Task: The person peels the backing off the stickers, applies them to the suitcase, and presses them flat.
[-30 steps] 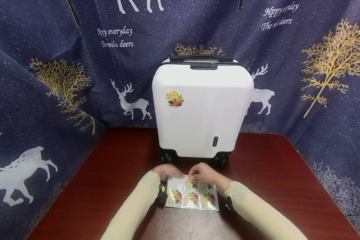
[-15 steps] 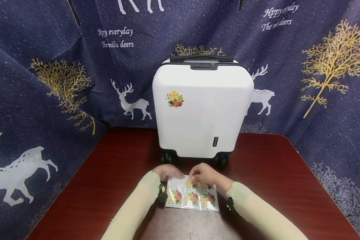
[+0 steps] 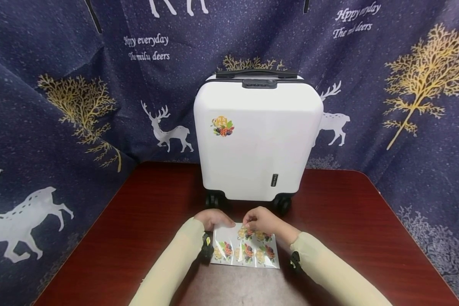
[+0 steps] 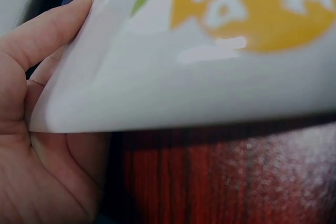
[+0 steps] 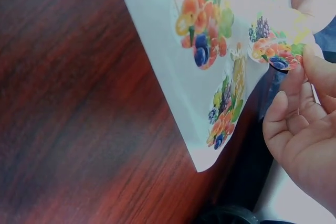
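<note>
A white sticker sheet (image 3: 224,233) printed with fruit pictures is held close over the table in front of a white suitcase (image 3: 258,148). My left hand (image 3: 214,219) grips its far left corner, thumb on top and fingers underneath, as the left wrist view shows. With thumb and index finger, my right hand (image 3: 262,220) pinches the edge of a fruit sticker (image 5: 275,48) in the top row. That sticker's pinched edge stands lifted off the backing in the right wrist view. Left of it, the sheet has a blank spot. A matching fruit sticker (image 3: 222,126) is on the suitcase's upper left front.
The suitcase stands upright on black wheels (image 3: 282,204) at the back of the dark red table (image 3: 340,221), just beyond both hands. A blue curtain (image 3: 157,85) with deer and trees hangs behind and along both sides.
My right hand has shifted slightly to the right, and the pinched sticker has moved along with it. My left hand and the suitcase stay in place.
</note>
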Demonstrator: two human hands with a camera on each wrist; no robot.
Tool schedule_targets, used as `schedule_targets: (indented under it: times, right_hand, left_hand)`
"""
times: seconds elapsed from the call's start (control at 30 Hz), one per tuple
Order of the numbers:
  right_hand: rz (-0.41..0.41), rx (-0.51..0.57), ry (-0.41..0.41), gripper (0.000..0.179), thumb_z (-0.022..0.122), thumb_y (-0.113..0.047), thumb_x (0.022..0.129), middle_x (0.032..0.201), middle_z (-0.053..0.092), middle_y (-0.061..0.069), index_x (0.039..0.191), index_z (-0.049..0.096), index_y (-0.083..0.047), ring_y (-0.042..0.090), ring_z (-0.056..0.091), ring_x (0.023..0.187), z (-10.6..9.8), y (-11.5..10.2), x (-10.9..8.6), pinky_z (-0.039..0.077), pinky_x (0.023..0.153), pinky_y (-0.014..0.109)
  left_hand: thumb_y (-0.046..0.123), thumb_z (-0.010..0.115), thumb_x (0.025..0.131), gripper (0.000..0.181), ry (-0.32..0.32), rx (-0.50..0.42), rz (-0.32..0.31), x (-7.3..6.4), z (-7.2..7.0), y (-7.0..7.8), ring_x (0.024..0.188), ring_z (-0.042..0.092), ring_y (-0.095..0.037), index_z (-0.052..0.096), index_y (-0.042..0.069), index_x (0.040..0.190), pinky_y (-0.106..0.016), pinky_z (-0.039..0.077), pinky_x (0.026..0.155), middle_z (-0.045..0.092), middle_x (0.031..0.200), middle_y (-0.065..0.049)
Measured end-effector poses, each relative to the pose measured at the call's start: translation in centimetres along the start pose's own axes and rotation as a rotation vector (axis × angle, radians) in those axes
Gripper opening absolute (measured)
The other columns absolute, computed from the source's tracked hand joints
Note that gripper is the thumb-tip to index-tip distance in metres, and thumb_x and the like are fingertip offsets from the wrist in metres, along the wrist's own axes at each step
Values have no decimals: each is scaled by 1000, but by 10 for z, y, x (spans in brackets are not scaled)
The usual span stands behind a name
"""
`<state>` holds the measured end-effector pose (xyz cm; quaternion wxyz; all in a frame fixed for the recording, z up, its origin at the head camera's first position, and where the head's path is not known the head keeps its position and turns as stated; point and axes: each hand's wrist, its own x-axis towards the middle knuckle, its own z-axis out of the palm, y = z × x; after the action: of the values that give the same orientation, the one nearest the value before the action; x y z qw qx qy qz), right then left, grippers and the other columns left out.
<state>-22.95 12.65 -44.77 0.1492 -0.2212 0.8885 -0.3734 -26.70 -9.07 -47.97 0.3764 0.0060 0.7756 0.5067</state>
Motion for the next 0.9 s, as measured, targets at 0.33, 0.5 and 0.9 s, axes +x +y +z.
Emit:
schedule_targets:
  times: [0.33, 0.5, 0.9]
  right_hand:
    - [10, 19, -5, 8, 68, -3, 94, 74, 69, 2, 87, 71, -4, 9, 56, 66, 0, 1, -1, 47, 58, 21]
    - [14, 5, 0, 8, 68, -4, 95, 76, 67, 1, 87, 71, -5, 9, 55, 66, -1, 3, -1, 47, 58, 22]
    - [11, 9, -1, 7, 68, -3, 95, 77, 68, 1, 88, 71, -4, 9, 55, 67, -2, 3, -1, 48, 60, 22]
  left_hand:
    - [10, 68, 92, 25, -8, -2, -8, 0, -1, 0, 73, 69, -14, 73, -6, 111, -28, 61, 72, 74, 86, -7]
    - [10, 68, 93, 25, -20, -5, -5, 0, -1, 0, 74, 69, -14, 73, -7, 111, -28, 61, 72, 74, 86, -7]
    - [10, 66, 94, 25, -34, -1, -9, 1, -1, 0, 74, 69, -13, 73, -7, 111, -28, 61, 73, 74, 86, -7]
